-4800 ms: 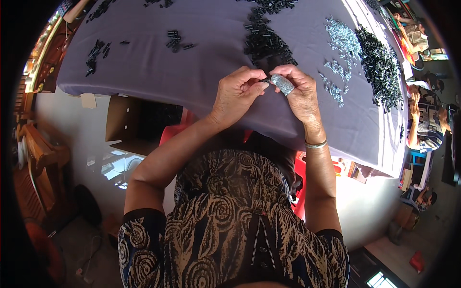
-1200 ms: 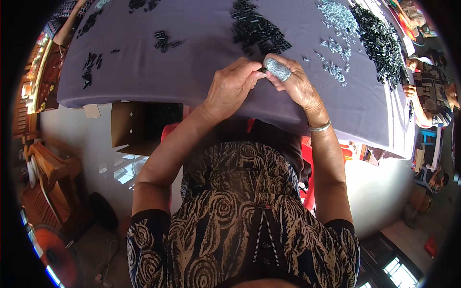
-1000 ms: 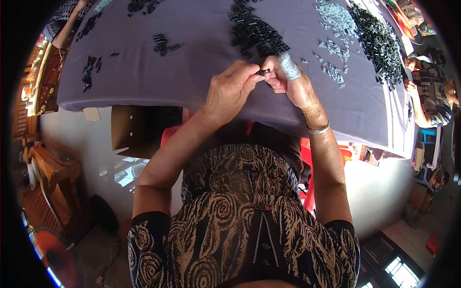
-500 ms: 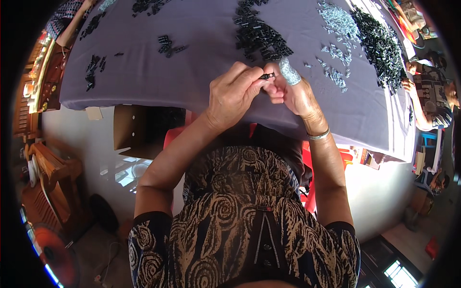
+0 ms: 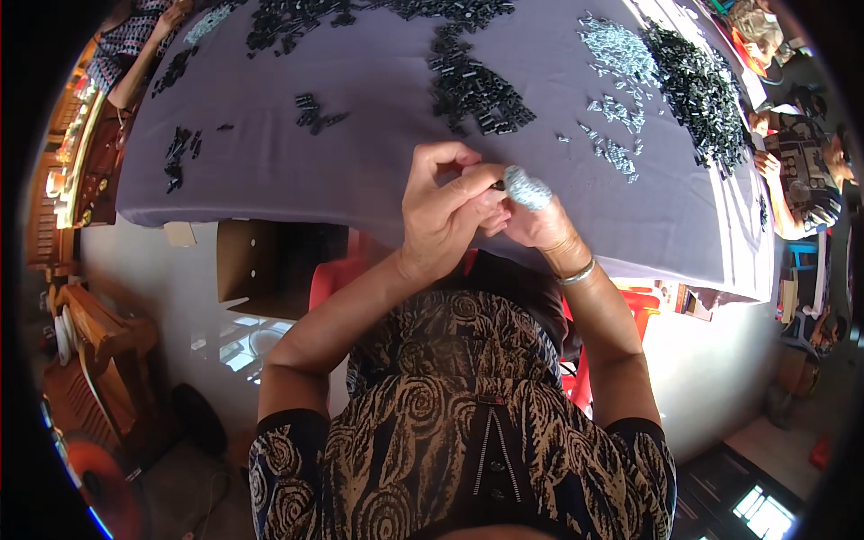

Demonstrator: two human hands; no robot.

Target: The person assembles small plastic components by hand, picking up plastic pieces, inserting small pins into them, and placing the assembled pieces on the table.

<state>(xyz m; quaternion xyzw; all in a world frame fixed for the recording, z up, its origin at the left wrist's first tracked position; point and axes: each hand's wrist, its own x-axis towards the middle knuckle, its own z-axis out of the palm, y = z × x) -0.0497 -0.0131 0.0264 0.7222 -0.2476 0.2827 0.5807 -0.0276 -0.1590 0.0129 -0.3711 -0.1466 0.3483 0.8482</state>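
Mostly hidden, the small black piece [image 5: 498, 186] is pinched at the fingertips of the left hand [image 5: 445, 205] — grip narrow — beside the right hand [image 5: 536, 223], whose grip I cannot tell.

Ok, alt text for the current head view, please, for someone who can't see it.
A person's left hand and right hand meet around a small, mostly hidden black piece, a silvery wrap on one right digit. On the purplish tablecloth beyond lie black heaps and silvery heaps.

Grey-purple tablecloth [image 5: 351, 171]: heaped black pieces [image 5: 477, 85], silvery bits [image 5: 621, 52], perhaps metal.
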